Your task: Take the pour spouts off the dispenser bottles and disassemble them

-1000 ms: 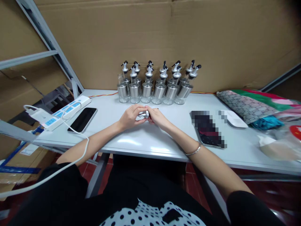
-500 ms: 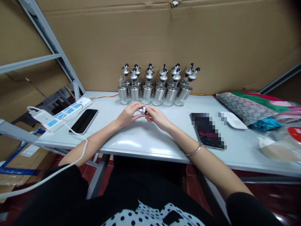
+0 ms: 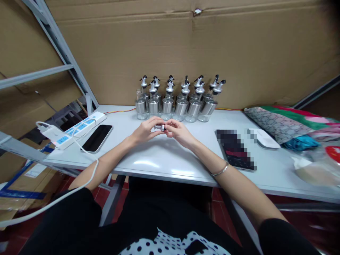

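Above the middle of the table, my left hand (image 3: 144, 131) and my right hand (image 3: 181, 134) meet around a small silver-and-black bottle pourer (image 3: 162, 128). Fingers of my left hand are closed on its silver end. My right fingertips pinch the other end and cover most of it. Just behind my hands stand two rows of glass bottles with steel sleeves (image 3: 168, 106). Most carry silver pourers with black flaps (image 3: 170, 86). At the front left, one bottle (image 3: 141, 107) has a bare glass neck.
On the left lie a phone (image 3: 97, 138) and a white power strip (image 3: 81, 129), its white cable (image 3: 93, 170) crossing over my left forearm. A dark tablet-like device (image 3: 235, 150), a white flat object (image 3: 264, 139) and colourful bags (image 3: 281, 124) lie right. Cardboard (image 3: 170, 46) walls the back.
The pourer has turned slightly between my fingers, and more of its silver end shows. Both hands stay together in nearly the same place. The view has shifted a little.
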The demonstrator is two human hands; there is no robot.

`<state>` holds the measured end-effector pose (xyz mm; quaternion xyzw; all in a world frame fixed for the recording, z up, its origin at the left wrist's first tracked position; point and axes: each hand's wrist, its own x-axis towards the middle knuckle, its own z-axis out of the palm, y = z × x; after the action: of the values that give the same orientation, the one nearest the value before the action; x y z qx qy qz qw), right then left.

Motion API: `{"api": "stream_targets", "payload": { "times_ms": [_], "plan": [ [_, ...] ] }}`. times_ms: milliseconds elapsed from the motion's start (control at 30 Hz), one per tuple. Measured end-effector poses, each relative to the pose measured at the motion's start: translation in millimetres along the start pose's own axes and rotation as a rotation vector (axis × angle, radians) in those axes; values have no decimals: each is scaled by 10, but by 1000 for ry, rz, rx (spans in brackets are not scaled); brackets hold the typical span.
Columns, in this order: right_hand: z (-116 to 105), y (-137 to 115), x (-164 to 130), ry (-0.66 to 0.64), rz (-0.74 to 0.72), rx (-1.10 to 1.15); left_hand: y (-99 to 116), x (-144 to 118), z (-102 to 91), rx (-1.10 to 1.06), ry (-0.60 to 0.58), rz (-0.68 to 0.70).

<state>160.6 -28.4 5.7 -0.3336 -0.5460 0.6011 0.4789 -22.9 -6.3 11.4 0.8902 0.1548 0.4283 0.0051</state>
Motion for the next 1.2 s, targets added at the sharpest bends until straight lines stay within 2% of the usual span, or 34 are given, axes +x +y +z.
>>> {"api": "stream_targets", "payload": {
  "times_ms": [167,333,633,933,1033,1200],
  "plan": [
    [38,-13,6,5,-92,14,41,73,-51,-87,32,-8],
    [82,-65,-11,33,-226,-79,67,110,-101,-158,33,-92],
    [26,-43,-53,77,-513,-517,45,117,-157,-320,14,-229],
    [-19,-89,-44,23,-882,-907,-4,93,-155,-599,-52,-436],
    [-48,-73,-20,0,-930,-945,-12,81,-141,-550,-69,-424],
    [-96,-23,-12,-36,-911,-1011,-10,44,-109,-384,-84,-307]
  ]
}}
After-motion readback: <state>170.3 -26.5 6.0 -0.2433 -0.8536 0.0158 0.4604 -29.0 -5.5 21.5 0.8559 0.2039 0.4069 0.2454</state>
